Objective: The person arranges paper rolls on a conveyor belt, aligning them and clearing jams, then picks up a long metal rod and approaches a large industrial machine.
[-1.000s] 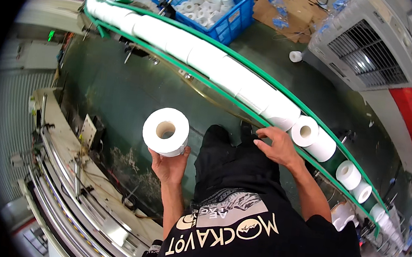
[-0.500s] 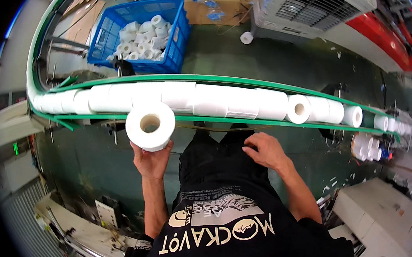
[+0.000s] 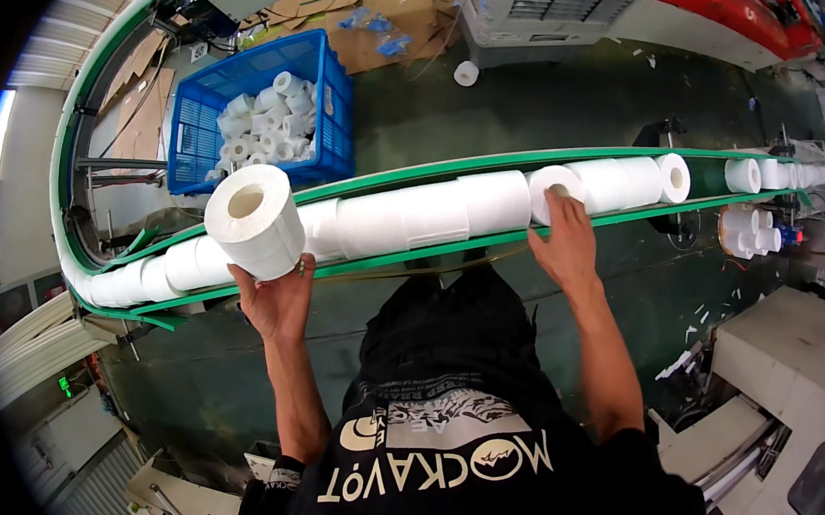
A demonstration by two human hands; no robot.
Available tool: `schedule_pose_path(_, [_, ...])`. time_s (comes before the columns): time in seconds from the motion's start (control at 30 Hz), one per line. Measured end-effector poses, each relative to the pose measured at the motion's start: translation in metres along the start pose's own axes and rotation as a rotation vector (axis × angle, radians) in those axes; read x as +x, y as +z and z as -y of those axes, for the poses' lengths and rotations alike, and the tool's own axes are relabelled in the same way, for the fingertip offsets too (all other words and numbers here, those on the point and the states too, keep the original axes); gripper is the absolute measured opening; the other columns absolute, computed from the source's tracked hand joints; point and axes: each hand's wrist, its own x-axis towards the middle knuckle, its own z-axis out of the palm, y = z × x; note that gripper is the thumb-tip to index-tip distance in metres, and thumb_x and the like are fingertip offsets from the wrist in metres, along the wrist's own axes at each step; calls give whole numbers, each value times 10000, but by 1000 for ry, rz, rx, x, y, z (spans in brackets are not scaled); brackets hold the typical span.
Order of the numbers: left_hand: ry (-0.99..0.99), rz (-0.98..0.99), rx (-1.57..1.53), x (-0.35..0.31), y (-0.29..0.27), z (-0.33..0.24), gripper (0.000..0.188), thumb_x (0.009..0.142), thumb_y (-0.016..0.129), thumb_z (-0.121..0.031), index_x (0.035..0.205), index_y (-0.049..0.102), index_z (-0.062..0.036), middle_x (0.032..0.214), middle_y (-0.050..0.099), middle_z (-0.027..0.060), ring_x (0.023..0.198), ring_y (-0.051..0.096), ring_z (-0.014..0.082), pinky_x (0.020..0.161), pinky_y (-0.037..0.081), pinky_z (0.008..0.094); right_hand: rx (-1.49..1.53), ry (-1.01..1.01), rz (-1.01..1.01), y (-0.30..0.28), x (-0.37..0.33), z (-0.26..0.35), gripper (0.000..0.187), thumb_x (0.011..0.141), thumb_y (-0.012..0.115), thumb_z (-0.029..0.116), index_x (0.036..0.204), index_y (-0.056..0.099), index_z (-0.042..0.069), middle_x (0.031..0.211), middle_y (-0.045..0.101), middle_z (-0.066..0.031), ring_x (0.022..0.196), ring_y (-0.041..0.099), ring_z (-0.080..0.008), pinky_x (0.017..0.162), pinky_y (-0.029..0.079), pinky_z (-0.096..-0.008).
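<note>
My left hand [image 3: 277, 299] holds up a white toilet paper roll [image 3: 254, 219], its hollow core facing me, just above the green conveyor [image 3: 504, 157]. A long line of white rolls [image 3: 417, 216] lies end to end along that conveyor. My right hand [image 3: 565, 243] rests on the face of one roll [image 3: 547, 183] in the line, fingers pressed against it where the row is broken by a turned roll.
A blue crate [image 3: 332, 118] with several small white rolls stands on the floor beyond the conveyor. A loose roll [image 3: 466, 73] lies by a grey machine [image 3: 549, 10]. Flattened cardboard [image 3: 399, 5] lies at the back. White machinery [image 3: 800, 399] stands at the right.
My view has swung, so the conveyor now runs across the picture. My left hand has kept its roll raised. My right hand has moved up onto a roll in the line.
</note>
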Motion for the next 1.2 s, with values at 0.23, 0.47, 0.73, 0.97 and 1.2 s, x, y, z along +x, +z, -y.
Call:
schedule_pose_path(0.23, [80, -48, 19, -15, 10, 12, 556, 939, 665, -481, 1392, 531, -190, 1477, 486, 15, 1301, 449, 246, 976, 402, 496, -39, -154, 199, 13, 17, -23, 761, 779, 784, 201, 1394, 401, -33, 1273, 609, -184, 1183, 576, -308, 1028, 385, -433])
schedule_pose_path(0.47, [58, 31, 179, -25, -16, 20, 586, 981, 593, -498, 1458, 460, -185, 1502, 465, 51, 1347, 424, 270, 997, 404, 499, 715, 432, 52, -28, 23, -101, 640, 858, 746, 103, 1429, 482, -15, 1183, 692, -149, 1098, 653, -240, 957, 495, -362])
schedule_pose_path(0.73, [-110, 65, 535, 22, 74, 117, 690, 1020, 525, -485, 1536, 308, -82, 1542, 423, 97, 1406, 405, 267, 1179, 302, 458, 1470, 67, 314, -74, 29, 4, 614, 927, 713, 136, 1452, 451, -45, 1288, 637, -137, 1181, 602, -196, 996, 471, -321])
schedule_pose_path(0.97, [-62, 118, 759, 9, 130, 134, 541, 1042, 518, -449, 1424, 462, -71, 1390, 547, 47, 1287, 490, 176, 1132, 336, 439, 1455, -31, 240, -70, 28, 57, 606, 946, 697, 145, 1445, 436, -78, 1337, 596, -181, 1238, 576, -242, 1051, 452, -363])
schedule_pose_path(1.2, [33, 127, 698, -2, 134, 137, 562, 1099, 338, -421, 1523, 300, -54, 1464, 462, 116, 1334, 456, 215, 1156, 321, 420, 1458, -71, 244, -58, 30, 65, 599, 959, 687, 162, 1444, 435, -84, 1382, 561, -189, 1285, 540, -255, 1092, 415, -376])
